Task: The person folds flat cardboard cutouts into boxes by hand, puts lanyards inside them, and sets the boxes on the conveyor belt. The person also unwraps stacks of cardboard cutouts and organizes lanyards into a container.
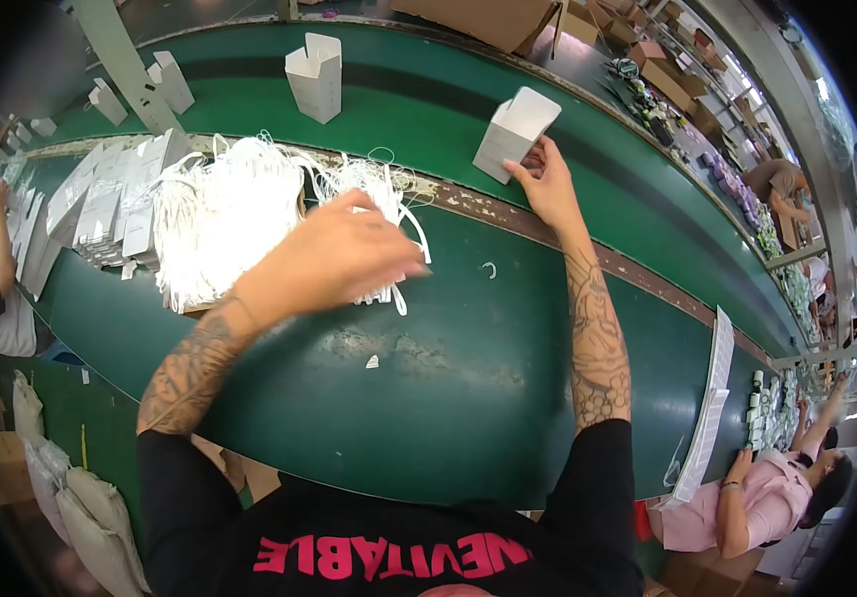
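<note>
My right hand (pixel 546 187) grips the lower right corner of an upright white box (pixel 510 137) with its top flap raised. That box stands on the green belt beyond the table's raised edge. My left hand (pixel 344 254) hangs over the table, its fingers smeared by motion, so I cannot tell whether it holds anything. Just behind and beside it lies a smaller bundle of white cords (pixel 364 179). A large heap of white cords (pixel 224 214) is to its left.
Another open white box (pixel 315 80) stands on the belt (pixel 409 85), with more farther left. Stacked flat white cartons (pixel 110 214) lie left of the cords. White sheets (pixel 707 403) stand at the table's right end. Co-workers sit at both sides; a metal post (pixel 125 65) rises at upper left.
</note>
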`<action>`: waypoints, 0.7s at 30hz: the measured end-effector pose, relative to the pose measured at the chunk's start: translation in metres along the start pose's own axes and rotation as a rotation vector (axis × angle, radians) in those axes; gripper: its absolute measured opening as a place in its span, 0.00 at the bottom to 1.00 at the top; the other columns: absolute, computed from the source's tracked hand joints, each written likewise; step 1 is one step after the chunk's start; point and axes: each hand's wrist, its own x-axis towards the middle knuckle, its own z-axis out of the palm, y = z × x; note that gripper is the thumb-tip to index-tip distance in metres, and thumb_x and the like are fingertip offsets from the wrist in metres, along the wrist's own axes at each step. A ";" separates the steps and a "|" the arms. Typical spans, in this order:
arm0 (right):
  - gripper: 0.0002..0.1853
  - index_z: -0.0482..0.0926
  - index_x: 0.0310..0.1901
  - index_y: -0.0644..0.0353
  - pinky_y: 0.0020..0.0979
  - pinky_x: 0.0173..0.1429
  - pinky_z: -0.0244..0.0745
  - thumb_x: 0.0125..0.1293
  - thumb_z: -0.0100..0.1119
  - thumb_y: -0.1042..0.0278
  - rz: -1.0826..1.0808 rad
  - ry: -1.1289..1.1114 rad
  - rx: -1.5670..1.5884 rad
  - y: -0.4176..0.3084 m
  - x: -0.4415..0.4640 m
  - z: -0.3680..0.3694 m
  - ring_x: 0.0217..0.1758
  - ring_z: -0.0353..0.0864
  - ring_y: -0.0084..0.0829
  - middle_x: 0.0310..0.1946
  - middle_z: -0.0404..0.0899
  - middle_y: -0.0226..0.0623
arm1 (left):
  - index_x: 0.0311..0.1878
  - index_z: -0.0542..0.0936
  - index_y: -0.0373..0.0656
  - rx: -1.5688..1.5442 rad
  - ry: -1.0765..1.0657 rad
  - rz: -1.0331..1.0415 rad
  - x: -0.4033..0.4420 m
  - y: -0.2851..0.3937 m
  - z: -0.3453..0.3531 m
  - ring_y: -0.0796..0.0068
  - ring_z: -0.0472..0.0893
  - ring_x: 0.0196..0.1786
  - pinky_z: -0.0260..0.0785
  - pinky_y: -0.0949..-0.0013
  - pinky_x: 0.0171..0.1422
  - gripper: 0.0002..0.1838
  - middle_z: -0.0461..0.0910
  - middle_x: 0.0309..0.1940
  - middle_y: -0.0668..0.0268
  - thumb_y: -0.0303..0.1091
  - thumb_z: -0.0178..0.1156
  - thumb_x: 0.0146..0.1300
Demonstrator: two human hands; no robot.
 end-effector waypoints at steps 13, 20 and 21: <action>0.26 0.73 0.65 0.62 0.34 0.61 0.73 0.68 0.68 0.66 -0.082 0.155 -0.163 -0.031 -0.117 0.007 0.56 0.78 0.32 0.52 0.78 0.41 | 0.41 0.83 0.40 0.280 -0.588 -0.321 0.079 -0.116 0.049 0.61 0.77 0.56 0.64 0.56 0.61 0.15 0.83 0.38 0.63 0.44 0.66 0.67; 0.12 0.82 0.51 0.60 0.34 0.62 0.70 0.70 0.66 0.66 -0.108 0.083 -0.217 -0.037 -0.126 0.004 0.54 0.79 0.35 0.47 0.81 0.37 | 0.35 0.75 0.38 -0.378 -0.356 -0.474 0.088 -0.109 0.000 0.73 0.83 0.35 0.75 0.68 0.37 0.13 0.83 0.34 0.63 0.37 0.60 0.74; 0.12 0.82 0.50 0.60 0.34 0.63 0.69 0.70 0.66 0.65 -0.097 0.077 -0.217 -0.038 -0.126 0.004 0.53 0.79 0.35 0.46 0.81 0.36 | 0.36 0.74 0.38 -0.489 -0.337 -0.515 0.089 -0.104 -0.010 0.75 0.83 0.35 0.75 0.71 0.35 0.13 0.83 0.35 0.63 0.36 0.58 0.75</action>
